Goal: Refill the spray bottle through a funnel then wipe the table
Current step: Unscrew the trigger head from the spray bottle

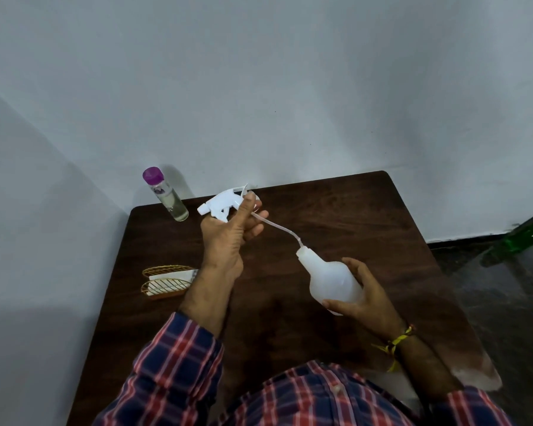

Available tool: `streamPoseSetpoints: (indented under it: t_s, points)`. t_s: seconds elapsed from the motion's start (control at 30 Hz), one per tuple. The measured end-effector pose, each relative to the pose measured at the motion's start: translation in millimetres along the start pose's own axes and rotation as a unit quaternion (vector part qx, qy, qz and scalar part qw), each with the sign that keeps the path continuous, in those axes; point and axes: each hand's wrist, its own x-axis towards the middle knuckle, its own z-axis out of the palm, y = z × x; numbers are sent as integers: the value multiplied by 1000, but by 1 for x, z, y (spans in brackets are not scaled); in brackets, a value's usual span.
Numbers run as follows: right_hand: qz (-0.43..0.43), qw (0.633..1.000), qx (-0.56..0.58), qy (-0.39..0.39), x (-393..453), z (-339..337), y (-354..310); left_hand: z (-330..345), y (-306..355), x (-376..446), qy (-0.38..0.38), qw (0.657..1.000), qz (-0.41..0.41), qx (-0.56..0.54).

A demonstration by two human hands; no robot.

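At the left of the frame, one clear refill bottle (166, 195) with a purple cap stands capped at the counter (336, 207) edge by the wall, probably kept within reach for pouring. Below it, one gold wire holder (163, 279) carries folded white paper, likely meant for the wiping step. No funnel is visible.

In the upper middle, the left hand (228, 232) has its grip clenched round the one white trigger sprayer (220, 206), lifted clear so its thin dip tube (277, 227) slants down toward the bottle mouth; the tube's end is at the neck, and whether it is just inside cannot be told.

Right of centre, the right hand (363, 295) grasps the base of the one translucent spray bottle (330, 276), held above the counter and tilted with its open neck pointing up-left, which lines it with the tube. At the far right, one green bottle (519, 241) lies on the floor.
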Motion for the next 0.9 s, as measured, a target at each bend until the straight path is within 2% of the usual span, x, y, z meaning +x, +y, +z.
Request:
streamPoseSetpoints:
  t_s: [0.13,0.27,0.5,0.9]
  points:
    - [6,999,-32,13,2,-1,11,1,2,4,15,1000,-12,-10]
    - [-6,999,-42,30,3,-1,13,1,6,4,32,996,-27,-77]
    - [9,996,-67,54,3,3,25,-1,7,7,113,978,41,-171]
    - [19,999,-3,43,-1,-3,32,-13,-1,8,166,960,97,-203]
